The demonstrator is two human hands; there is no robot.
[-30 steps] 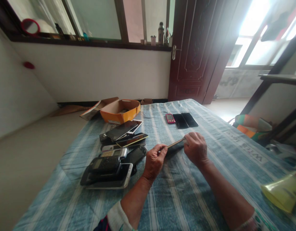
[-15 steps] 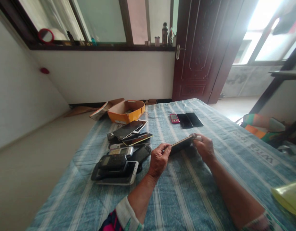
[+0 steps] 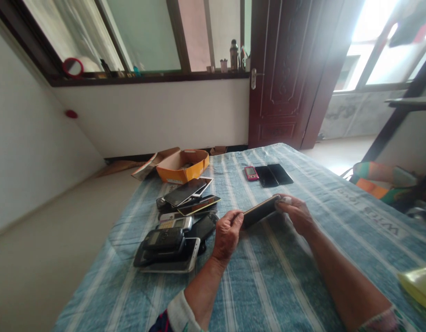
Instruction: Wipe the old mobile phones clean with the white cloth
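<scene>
Blurry lettering (image 3: 378,216) marked the striped cloth (image 3: 278,295); outstretched left hand (image 3: 228,234) pinched a tilted smartphone (image 3: 260,214), right hand (image 3: 298,214) a white scrap (image 3: 286,199) against it.

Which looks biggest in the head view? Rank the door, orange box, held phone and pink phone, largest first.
1. Door
2. Orange box
3. Held phone
4. Pink phone

The held phone is nearer the camera than the pink one, so their true sizes remain unsure.

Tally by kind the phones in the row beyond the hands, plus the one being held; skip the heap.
Pink keypad phone: 1
Black touchscreen phones: 2
Slim dark phone held by the left hand: 1
Total: 4
</scene>
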